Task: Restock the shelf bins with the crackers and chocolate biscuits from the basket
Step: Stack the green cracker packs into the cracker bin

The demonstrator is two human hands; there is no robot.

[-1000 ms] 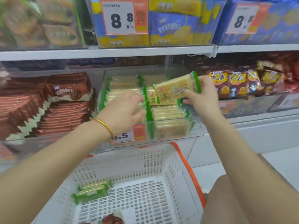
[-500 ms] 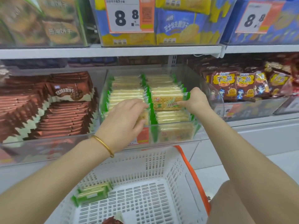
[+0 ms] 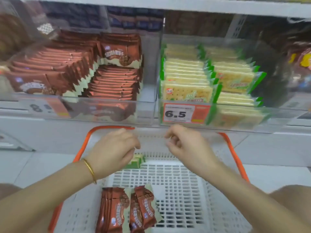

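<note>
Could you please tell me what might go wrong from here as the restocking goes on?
The cracker bin looks nearly full, and one tilted pack lies on its right stack; adding more might tip packs over the low front wall. The green cracker packs in the basket are half hidden by the left hand, so a blind grab could fumble them.

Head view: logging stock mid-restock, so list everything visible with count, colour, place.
basket: one, white, orange rim, below the shelf
chocolate biscuit packs: at least two, brown, basket's near end
cracker packs: count unclear, green-cream, basket's far end, partly hidden
chocolate biscuit bin: one, clear, brown packs, shelf left
cracker bin: one, clear, green-cream packs, shelf right
price tag: one, orange-white, cracker bin front
bracelet: one, gold, left wrist
hands: two, left hand and right hand, empty, over the basket
</note>
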